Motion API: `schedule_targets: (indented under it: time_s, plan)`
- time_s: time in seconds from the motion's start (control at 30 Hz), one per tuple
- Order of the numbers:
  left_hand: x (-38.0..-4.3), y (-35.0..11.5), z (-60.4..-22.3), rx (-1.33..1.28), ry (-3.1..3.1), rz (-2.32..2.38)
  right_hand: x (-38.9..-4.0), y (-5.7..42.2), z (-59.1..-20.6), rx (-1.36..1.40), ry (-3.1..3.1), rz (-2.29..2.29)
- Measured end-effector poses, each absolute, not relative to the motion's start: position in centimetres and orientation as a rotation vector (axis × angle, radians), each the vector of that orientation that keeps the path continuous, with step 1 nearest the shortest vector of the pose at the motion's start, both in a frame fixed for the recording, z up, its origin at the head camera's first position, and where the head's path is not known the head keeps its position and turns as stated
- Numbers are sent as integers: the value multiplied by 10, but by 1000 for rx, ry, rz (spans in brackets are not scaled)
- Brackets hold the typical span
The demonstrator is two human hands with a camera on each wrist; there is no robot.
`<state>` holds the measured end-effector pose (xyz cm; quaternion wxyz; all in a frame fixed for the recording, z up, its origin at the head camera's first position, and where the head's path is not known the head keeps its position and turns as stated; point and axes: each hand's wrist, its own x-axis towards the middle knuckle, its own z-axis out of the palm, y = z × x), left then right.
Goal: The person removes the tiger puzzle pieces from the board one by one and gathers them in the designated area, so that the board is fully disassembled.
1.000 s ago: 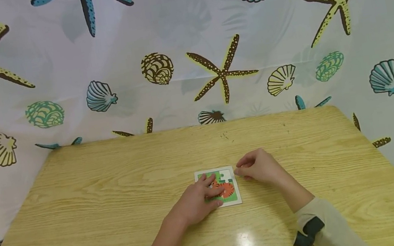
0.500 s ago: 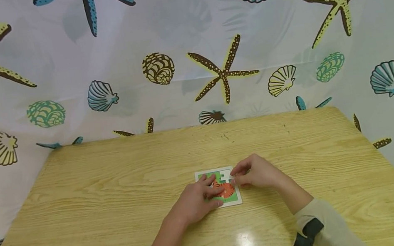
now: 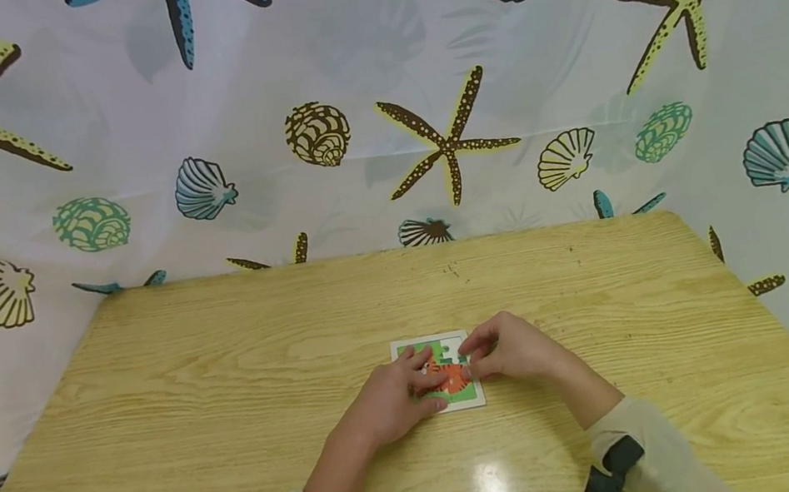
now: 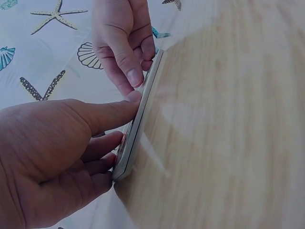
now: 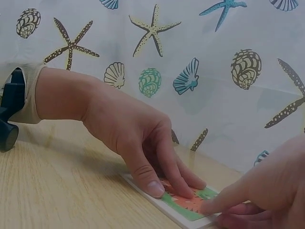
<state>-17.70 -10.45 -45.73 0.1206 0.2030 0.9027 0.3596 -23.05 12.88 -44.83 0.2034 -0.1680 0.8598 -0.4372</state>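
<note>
A small white-framed jigsaw puzzle (image 3: 477, 392) lies on the wooden table, showing an orange striped animal on green. Its upper right section shows bare white with a knob outline. My left hand (image 3: 390, 402) rests on the puzzle's left part, fingers spread over the picture. In the left wrist view, the left thumb (image 4: 112, 114) lies along the puzzle's edge. My right hand (image 3: 511, 347) is at the right edge, thumb and forefinger bent close together beside the white section. Whether a piece is between those fingertips is hidden. The right wrist view shows both hands touching the puzzle.
The wooden table (image 3: 232, 386) extends all around the puzzle. A white cloth (image 3: 227, 76) printed with starfish and shells hangs behind it and along both sides. Each wrist has a dark strapped device (image 3: 611, 472) over its sleeve.
My right hand has moved left from beside the puzzle onto its right edge, fingertips now over the frame and picture. The left hand has stayed in place.
</note>
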Motion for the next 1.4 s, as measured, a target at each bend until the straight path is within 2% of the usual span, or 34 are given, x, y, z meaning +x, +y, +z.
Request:
schedule_targets:
  time_s: [0.23,0.87,1.4]
  plan:
    - [-177,-105,-458,596,2643,1050,-230,128,-449,-516,2436,-1183]
    - [-178,-103,-455,603,2646,1003,-229,123,-448,-428,2480,-1209]
    - [-178,-105,-457,619,2647,1065,-231,127,-450,-563,2387,-1326]
